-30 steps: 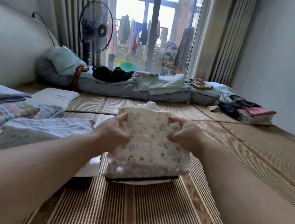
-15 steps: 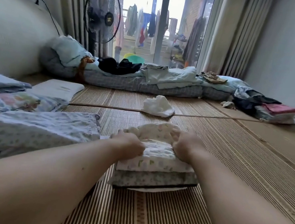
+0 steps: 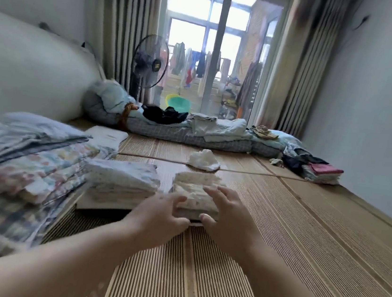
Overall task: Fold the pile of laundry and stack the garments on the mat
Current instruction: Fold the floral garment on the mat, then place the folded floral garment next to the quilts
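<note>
L grip (image 3: 162, 215) & R grip (image 3: 227, 214), both slack-fingered, are pressing the folded floral cotton stack (image 3: 194, 185); shd square edges evenly.

Cream floral garment (image 3: 194, 190), tan striped mat (image 3: 290, 234), green basin (image 3: 179, 103), pink cloth (image 3: 324, 169).

I see a small stack of folded floral garments (image 3: 190, 184) lying flat on the striped mat (image 3: 222, 287); a crumpled white garment (image 3: 204, 160) lies farther beyond it.

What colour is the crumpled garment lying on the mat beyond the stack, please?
The crumpled garment is white; the head view shows it.
</note>
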The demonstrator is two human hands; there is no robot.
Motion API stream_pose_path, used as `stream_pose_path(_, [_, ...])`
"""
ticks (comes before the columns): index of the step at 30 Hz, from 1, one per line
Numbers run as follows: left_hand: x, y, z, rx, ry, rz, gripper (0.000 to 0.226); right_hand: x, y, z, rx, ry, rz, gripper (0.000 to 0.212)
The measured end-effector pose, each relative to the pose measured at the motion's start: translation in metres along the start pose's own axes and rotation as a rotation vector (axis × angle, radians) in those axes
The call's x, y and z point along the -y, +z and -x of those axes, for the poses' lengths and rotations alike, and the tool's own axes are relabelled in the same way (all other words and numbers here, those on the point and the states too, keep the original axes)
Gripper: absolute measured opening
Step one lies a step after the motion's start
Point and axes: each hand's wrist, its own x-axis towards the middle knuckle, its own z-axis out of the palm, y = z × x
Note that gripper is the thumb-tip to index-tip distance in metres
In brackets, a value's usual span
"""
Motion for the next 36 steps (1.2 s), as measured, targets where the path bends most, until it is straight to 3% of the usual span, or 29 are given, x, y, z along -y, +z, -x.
stream_pose_path(4, [-0.010,-0.017,0.066,-0.114,0.026,-0.168,0.064,0.045,-0.004,0.051,0.026,-0.081,0.063,0.068])
stream_pose_path(9, [0.004,-0.013,0.089,-0.169,0.040,-0.253,0.058,0.067,0.018,0.063,0.065,-0.131,0.114,0.064])
stream_pose_path(19, [0.115,0.075,-0.006,-0.027,-0.131,-0.428,0.062,-0.030,0.130,-0.028,0.242,-0.009,0.199,0.062])
stream_pose_path(25, [0.139,0.110,-0.086,0.065,-0.215,-0.372,0.059,-0.066,0.181,-0.095,0.404,0.043,0.097,0.059])
stream_pose_path(29, [0.115,0.098,-0.110,0.164,-0.283,-0.390,0.058,-0.080,0.156,-0.104,0.542,0.073,0.052,0.055])
stream_pose_path(36, [-0.002,0.005,-0.143,0.339,-0.347,-0.418,0.057,-0.082,0.001,-0.131,0.635,0.148,-0.003,0.049])
